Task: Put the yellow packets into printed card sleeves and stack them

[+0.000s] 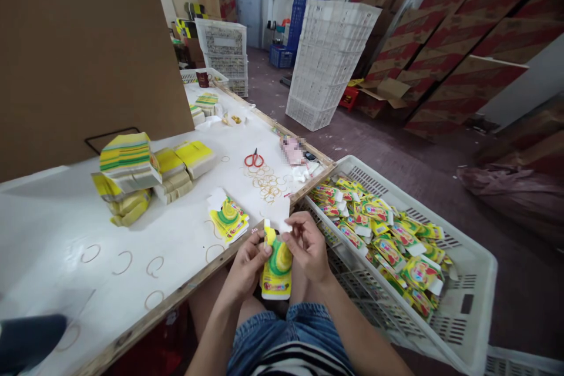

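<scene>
A small yellow and green carton [277, 273] is held upright over my lap, its white end flap [278, 211] standing up at the top. My left hand [247, 265] pinches its left upper edge. With thumb and fingers closed, my right hand [308, 249] grips the upper right side by the flap. Just beyond my left hand, a small pile of similar flat cartons [229, 218] lies near the table edge. To my right, a white plastic crate [478, 282] holds many small yellow cartons [388, 241].
On the white table [185, 258] lie red-handled scissors [254, 158], rubber bands [268, 183] and bundled cartons [127, 164]. A large cardboard sheet [88, 59] rises at the left. Stacked white crates [328, 64] stand on the floor ahead, with red-striped boxes [462, 53] piled at the right.
</scene>
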Available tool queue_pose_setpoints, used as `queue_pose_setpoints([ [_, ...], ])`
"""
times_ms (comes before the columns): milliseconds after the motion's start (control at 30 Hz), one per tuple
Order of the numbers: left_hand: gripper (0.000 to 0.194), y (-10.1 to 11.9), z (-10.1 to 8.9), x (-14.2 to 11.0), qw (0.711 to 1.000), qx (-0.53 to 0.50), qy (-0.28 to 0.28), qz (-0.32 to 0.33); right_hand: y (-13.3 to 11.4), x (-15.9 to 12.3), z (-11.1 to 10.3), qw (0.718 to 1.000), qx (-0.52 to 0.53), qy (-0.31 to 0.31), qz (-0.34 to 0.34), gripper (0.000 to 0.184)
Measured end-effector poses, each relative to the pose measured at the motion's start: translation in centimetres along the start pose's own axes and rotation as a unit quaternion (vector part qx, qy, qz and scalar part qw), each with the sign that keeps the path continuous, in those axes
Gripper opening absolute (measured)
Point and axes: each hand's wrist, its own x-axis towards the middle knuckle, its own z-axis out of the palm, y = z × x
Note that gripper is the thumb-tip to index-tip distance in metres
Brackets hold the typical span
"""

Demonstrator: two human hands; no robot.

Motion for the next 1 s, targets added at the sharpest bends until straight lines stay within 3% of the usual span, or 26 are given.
queue_pose_setpoints([
  [67, 0.044, -0.2, 0.0, 0.2, 0.999, 0.023, 0.030, 0.039, 0.2, -0.4, 0.0, 1.000, -0.018, 0.015, 0.001, 0.037],
  [100, 0.044, -0.4, 0.0, 0.4, 0.996, 0.039, 0.048, 0.057, 0.3, -0.6, 0.0, 1.000, -0.022, -0.007, 0.017, 0.038],
  [200, 0.041, -0.8, -0.1, 0.7, 0.986, 0.101, 0.092, 0.096, 0.4, -1.2, 0.0, 0.993, -0.049, -0.074, 0.079, 0.020],
  [367, 0.029, -1.4, -0.3, 1.0, 0.956, 0.226, 0.134, 0.129, 1.2, -1.6, 0.2, 0.991, -0.081, -0.015, 0.102, 0.023],
  [467, 0.047, -1.4, -0.3, 0.7, 0.958, 0.230, 0.122, 0.121, 1.7, -1.4, -0.2, 0.993, -0.023, -0.009, 0.119, 0.019],
  [600, 0.062, -0.7, -0.2, 0.0, 0.972, 0.197, 0.076, 0.106, 1.7, -1.0, -1.3, 0.990, 0.072, -0.073, 0.101, 0.047],
  [800, 0.050, 0.9, -0.2, -0.6, 0.979, 0.186, -0.024, 0.074, 1.0, -0.6, -2.7, 0.975, 0.104, -0.163, 0.108, 0.041],
  [1000, 0.039, 1.0, -0.3, -0.7, 0.985, 0.156, -0.046, 0.051, 0.1, -0.2, -3.4, 0.969, 0.026, -0.227, 0.097, 0.030],
])
